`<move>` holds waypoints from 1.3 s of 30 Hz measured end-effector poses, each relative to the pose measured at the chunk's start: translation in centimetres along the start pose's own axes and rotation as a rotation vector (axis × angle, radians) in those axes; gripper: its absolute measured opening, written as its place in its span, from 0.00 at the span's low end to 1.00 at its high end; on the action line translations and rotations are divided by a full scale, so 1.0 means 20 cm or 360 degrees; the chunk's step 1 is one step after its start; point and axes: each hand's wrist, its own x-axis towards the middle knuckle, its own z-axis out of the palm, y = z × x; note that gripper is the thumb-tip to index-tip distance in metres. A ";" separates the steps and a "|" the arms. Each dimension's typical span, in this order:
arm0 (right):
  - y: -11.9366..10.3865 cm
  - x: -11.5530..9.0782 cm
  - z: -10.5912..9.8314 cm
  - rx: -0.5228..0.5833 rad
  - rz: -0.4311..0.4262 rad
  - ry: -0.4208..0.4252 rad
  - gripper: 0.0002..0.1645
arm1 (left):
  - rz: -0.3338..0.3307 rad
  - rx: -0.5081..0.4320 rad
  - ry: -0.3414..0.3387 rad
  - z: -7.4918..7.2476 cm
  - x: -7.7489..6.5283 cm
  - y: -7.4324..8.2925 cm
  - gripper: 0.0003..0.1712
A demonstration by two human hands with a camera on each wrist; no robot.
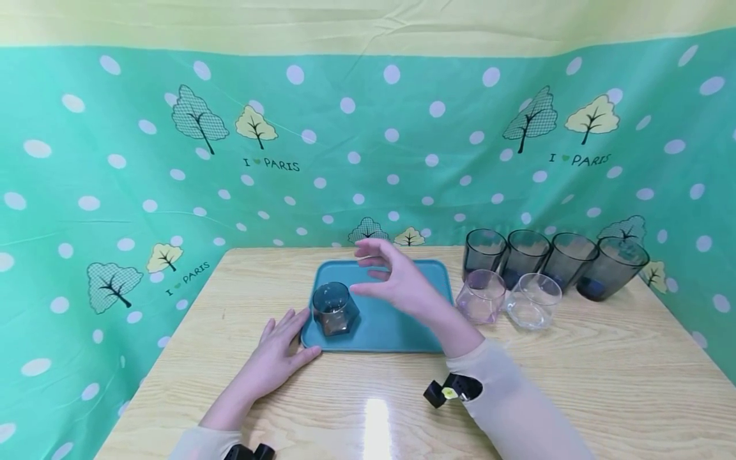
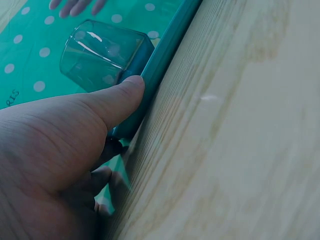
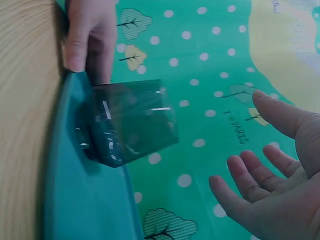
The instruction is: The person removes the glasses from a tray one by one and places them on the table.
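Observation:
A short smoky glass [image 1: 335,310] with a faceted base stands upright at the left end of the blue tray [image 1: 397,329]. At the tray's front left corner, my left hand [image 1: 282,354] touches the edge with fingers extended and thumb along the front side. In the left wrist view the thumb [image 2: 120,97] lies against the tray rim, with the glass [image 2: 102,55] just beyond. My right hand [image 1: 397,278] hovers over the tray to the right of the glass, fingers spread and holding nothing. The right wrist view shows the same glass [image 3: 135,122] apart from those fingers [image 3: 240,175].
Several tall dark glasses [image 1: 485,252] form a row right of the tray. Before them stand a pinkish short glass [image 1: 482,297] and a clear short glass [image 1: 533,303]. A green dotted curtain [image 1: 356,160] hangs behind the wooden table [image 1: 345,396].

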 end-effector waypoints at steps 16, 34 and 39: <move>0.16 0.03 0.13 -0.0176 0.0096 -0.0161 0.57 | 0.0017 0.0018 -0.0002 -0.01 0.00 0.01 0.50; 0.28 0.03 0.19 -0.0238 0.0114 -0.0237 0.58 | 0.0010 -0.0006 -0.0004 -0.02 0.00 0.03 0.49; 0.29 0.03 0.19 -0.0234 0.0131 -0.0227 0.58 | 0.0023 0.0001 0.0001 -0.02 0.00 0.02 0.49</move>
